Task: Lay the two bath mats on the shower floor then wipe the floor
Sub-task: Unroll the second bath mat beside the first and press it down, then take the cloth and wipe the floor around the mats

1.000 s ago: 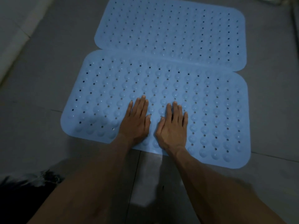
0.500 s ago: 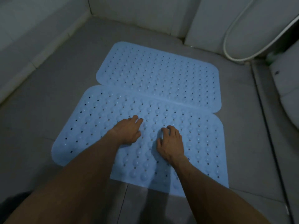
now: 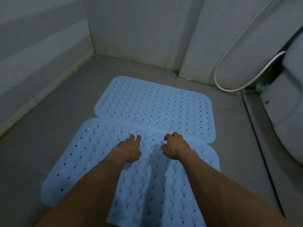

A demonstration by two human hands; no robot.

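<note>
1. Here, two light blue bath mats lie flat on the grey tiled shower floor (image 3: 49,128), one behind the other.
2. The near mat (image 3: 91,161) is the closer one, dotted with small holes and raised bumps; its near part is partly covered by the person's forearms.
3. The far mat (image 3: 155,108) sits beyond it, shifted somewhat to the right, and its near edge appears to overlap the far edge of the near mat along one long seam.
4. The left hand (image 3: 129,149) hovers over or rests on the far half of the near mat, fingers loosely spread and holding nothing; whether it touches the mat I cannot tell.
5. The right hand (image 3: 175,148) is just to the right of it, near the seam, fingers curled downward and apart, gripping nothing.
6. The two hands are near each other but not touching.
7. White walls (image 3: 131,30) close the floor at the far side and the left.
8. A pale hose (image 3: 229,53) loops down the far right wall, and a white toilet (image 3: 288,112) stands at the right edge.
</note>
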